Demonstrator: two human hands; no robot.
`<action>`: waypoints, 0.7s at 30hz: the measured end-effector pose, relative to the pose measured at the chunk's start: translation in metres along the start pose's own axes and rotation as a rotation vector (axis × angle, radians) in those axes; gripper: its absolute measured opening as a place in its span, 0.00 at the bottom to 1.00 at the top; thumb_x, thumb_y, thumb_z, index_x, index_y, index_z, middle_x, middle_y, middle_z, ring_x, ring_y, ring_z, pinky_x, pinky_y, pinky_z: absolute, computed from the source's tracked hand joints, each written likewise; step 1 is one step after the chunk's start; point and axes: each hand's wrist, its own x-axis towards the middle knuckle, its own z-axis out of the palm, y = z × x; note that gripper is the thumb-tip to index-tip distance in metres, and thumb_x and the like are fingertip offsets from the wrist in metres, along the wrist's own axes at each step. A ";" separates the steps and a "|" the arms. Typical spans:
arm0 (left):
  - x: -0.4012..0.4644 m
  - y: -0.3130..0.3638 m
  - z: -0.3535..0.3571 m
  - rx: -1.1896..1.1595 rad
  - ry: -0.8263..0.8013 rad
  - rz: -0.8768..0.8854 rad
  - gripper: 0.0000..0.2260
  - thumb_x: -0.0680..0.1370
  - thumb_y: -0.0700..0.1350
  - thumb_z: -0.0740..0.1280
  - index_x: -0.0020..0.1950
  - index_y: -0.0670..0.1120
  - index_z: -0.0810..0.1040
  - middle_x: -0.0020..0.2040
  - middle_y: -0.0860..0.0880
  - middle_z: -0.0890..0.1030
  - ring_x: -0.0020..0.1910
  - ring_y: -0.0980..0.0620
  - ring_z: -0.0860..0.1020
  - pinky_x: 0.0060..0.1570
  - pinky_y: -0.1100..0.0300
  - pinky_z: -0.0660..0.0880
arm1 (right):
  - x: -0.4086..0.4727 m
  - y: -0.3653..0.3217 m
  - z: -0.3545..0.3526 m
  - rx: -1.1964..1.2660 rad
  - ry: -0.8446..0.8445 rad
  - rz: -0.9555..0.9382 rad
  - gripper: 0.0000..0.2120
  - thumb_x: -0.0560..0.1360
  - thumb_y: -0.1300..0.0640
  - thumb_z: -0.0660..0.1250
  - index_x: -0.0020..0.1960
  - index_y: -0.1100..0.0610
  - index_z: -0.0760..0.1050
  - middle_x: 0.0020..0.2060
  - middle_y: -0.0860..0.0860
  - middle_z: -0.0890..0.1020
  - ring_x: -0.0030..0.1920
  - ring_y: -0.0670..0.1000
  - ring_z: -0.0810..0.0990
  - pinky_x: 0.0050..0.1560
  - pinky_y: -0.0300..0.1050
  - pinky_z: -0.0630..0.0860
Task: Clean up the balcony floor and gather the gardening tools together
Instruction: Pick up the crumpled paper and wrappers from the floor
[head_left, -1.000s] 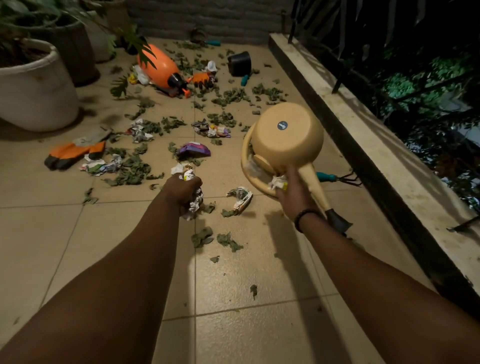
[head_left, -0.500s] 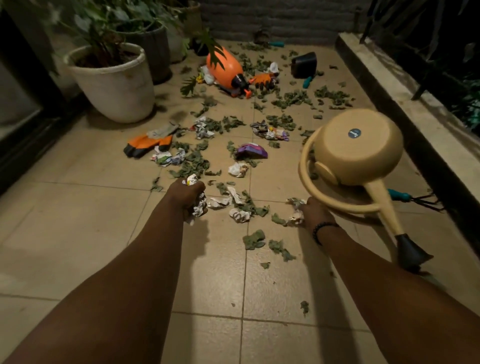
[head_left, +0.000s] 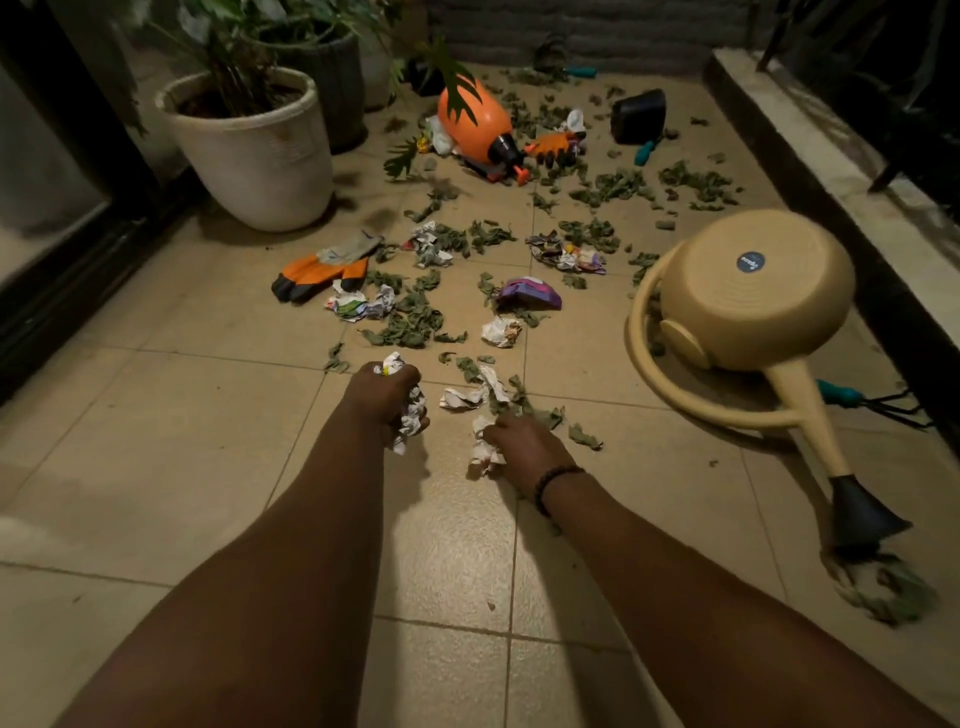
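White crumpled paper is overfilling the left hand (head_left: 387, 397); right hand (head_left: 522, 449) is pinching another wad (head_left: 483, 447). Risk: scraps slipping from either fist.

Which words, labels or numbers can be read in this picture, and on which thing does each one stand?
None can be read for certain.
Round dark sticker on the watering can: light lettering, too blurred to read.
Crumpled papers on the floor: coloured print, too small and creased to read.
Purple packet: no print legible.
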 end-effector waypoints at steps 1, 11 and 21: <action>-0.001 -0.001 -0.001 -0.011 0.004 -0.004 0.15 0.79 0.36 0.62 0.33 0.42 0.66 0.26 0.44 0.67 0.18 0.51 0.67 0.38 0.55 0.69 | -0.002 0.000 0.003 0.008 0.016 0.020 0.18 0.76 0.52 0.69 0.65 0.53 0.73 0.61 0.55 0.75 0.60 0.58 0.75 0.57 0.50 0.74; 0.005 0.004 -0.021 -0.094 0.026 0.004 0.15 0.80 0.34 0.60 0.35 0.44 0.63 0.30 0.45 0.65 0.20 0.53 0.65 0.27 0.60 0.70 | 0.034 -0.005 -0.045 0.283 0.169 0.220 0.33 0.78 0.53 0.67 0.77 0.50 0.55 0.67 0.58 0.73 0.63 0.62 0.74 0.60 0.53 0.73; 0.012 0.001 -0.037 -0.146 0.038 0.016 0.15 0.80 0.33 0.60 0.37 0.47 0.62 0.31 0.46 0.62 0.26 0.53 0.63 0.33 0.58 0.67 | 0.060 -0.014 0.000 0.266 0.133 0.139 0.21 0.78 0.49 0.66 0.70 0.49 0.71 0.65 0.53 0.76 0.64 0.58 0.74 0.64 0.47 0.70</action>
